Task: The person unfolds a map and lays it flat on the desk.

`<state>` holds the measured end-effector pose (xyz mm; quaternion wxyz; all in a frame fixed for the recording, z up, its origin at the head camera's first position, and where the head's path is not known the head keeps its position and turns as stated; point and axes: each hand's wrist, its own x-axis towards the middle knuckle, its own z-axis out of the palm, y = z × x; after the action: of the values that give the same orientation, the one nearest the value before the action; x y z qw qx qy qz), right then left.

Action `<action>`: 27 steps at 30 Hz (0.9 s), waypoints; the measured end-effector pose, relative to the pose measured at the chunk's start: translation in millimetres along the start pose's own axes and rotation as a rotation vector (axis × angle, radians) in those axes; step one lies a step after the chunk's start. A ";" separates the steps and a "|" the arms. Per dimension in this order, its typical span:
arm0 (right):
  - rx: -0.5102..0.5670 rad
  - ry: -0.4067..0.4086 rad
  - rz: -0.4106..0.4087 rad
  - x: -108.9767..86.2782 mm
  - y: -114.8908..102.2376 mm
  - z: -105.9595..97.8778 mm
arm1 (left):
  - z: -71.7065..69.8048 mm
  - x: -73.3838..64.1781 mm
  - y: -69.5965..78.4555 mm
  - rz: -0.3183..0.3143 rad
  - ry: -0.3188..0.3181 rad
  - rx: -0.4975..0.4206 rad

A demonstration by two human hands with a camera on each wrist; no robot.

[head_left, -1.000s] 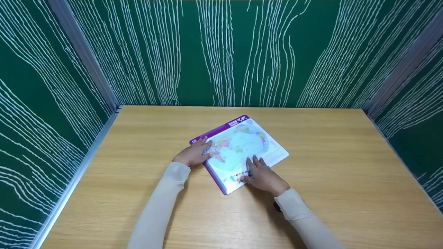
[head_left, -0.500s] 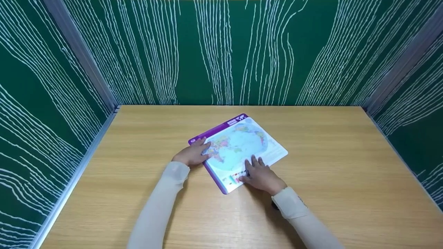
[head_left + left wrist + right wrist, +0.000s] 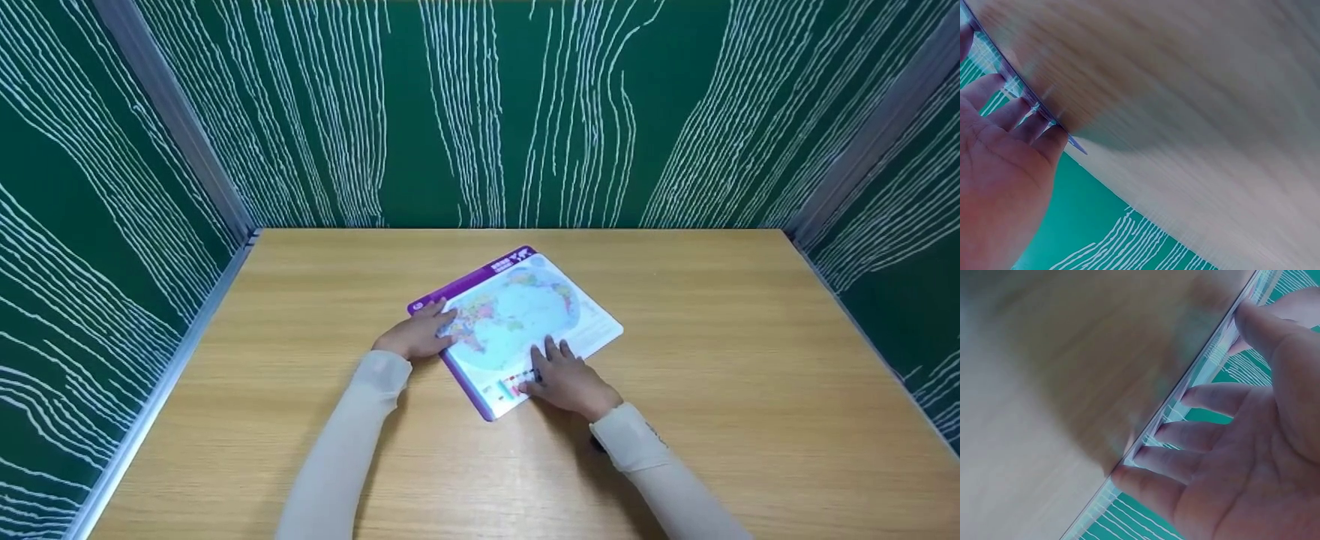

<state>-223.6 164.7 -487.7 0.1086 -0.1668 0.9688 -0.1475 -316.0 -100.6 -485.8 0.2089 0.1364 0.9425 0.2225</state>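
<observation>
A thin world map sheet (image 3: pixel 517 330) with purple borders along two sides lies flat and turned at an angle on the wooden table. My left hand (image 3: pixel 415 334) rests on its left corner, fingers spread over the surface. Across its lower right edge my right hand (image 3: pixel 571 385) lies with fingers extended, fingertips on the map. In the left wrist view the fingertips of the left hand (image 3: pixel 1008 152) touch the sheet's thin edge. The right wrist view has the right hand (image 3: pixel 1230 444) with straight fingers against the sheet's glossy surface.
Beneath the map is a light wooden table (image 3: pixel 735 360). Green panels (image 3: pixel 525 112) with wavy white lines enclose it at the back and sides, joined by grey corner posts (image 3: pixel 176 112).
Both hands stay on the map in the same places. The whole head view has shifted very slightly; the map lies as before.
</observation>
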 end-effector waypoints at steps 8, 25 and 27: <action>-0.027 -0.022 -0.027 1.4 3.9 -4.0 | -2.3 -5.2 3.0 0.017 -0.009 -0.022; 0.055 -0.066 -0.059 5.5 24.9 -16.2 | 5.3 -14.0 8.7 0.036 -0.001 0.068; 0.075 -0.073 -0.061 6.9 27.3 -17.1 | 6.3 -15.4 9.9 0.020 0.001 0.068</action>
<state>-242.3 191.1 -481.6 0.1454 -0.1974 0.9524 -0.1809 -298.0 -95.1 -481.0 0.2016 0.1527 0.9482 0.1923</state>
